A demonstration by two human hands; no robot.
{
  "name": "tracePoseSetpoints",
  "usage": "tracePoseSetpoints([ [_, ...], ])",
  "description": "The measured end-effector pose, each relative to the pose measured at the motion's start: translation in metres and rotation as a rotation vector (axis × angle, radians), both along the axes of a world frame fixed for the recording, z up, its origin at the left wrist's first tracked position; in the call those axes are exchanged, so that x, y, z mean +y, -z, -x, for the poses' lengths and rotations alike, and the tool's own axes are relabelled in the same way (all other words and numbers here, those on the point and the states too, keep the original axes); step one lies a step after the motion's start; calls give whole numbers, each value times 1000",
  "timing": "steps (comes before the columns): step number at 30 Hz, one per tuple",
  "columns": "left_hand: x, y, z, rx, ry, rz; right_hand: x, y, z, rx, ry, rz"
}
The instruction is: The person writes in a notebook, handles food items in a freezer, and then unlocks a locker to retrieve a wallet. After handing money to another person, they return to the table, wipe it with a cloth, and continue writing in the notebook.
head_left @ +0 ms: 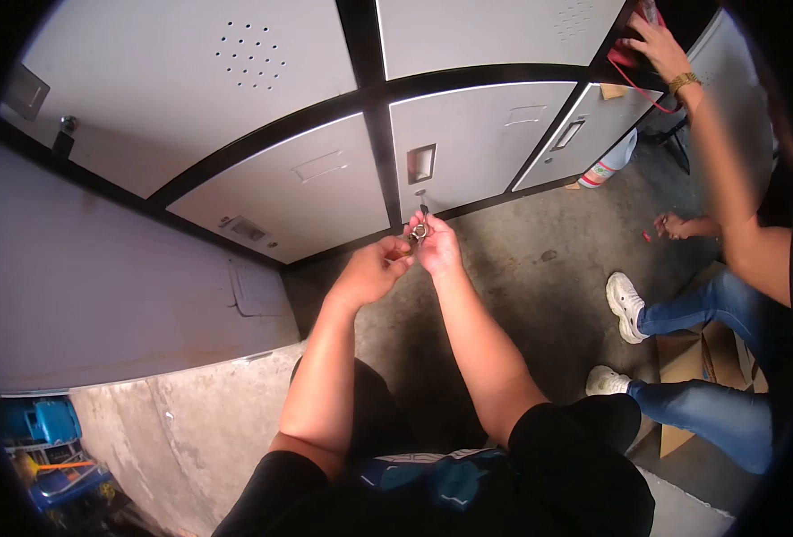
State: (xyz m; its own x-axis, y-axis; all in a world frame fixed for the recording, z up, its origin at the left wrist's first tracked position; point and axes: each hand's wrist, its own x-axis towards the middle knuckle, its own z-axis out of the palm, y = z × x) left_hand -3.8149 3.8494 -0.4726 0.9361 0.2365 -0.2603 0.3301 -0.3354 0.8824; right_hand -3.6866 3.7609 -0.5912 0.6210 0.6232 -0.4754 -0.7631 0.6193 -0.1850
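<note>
Both my hands meet in front of a grey locker door (pixel 477 134) in the lower row. A key with a dark head (pixel 424 208) points up to the round lock (pixel 420 192) below the recessed handle (pixel 421 164). A metal key ring (pixel 419 231) hangs under that key, between my hands. My right hand (pixel 439 243) is closed on the ring and keys, palm partly turned up. From the left, my left hand (pixel 374 271) pinches at the same bunch; its fingertips partly hide the small pieces there.
At right, another person's hand (pixel 660 49) reaches into an open compartment holding something red. That person's shoes (pixel 626 307) and an open cardboard box (pixel 683 358) are on the floor. A white jug (pixel 609 163) stands beside the lockers; blue tool cases (pixel 51 421) lie lower left.
</note>
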Motion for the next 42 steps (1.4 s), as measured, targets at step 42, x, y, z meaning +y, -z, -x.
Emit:
tracePoseSetpoints([
  [42, -4, 8, -9, -15, 26, 6, -4, -24, -19, -453, -199, 628],
])
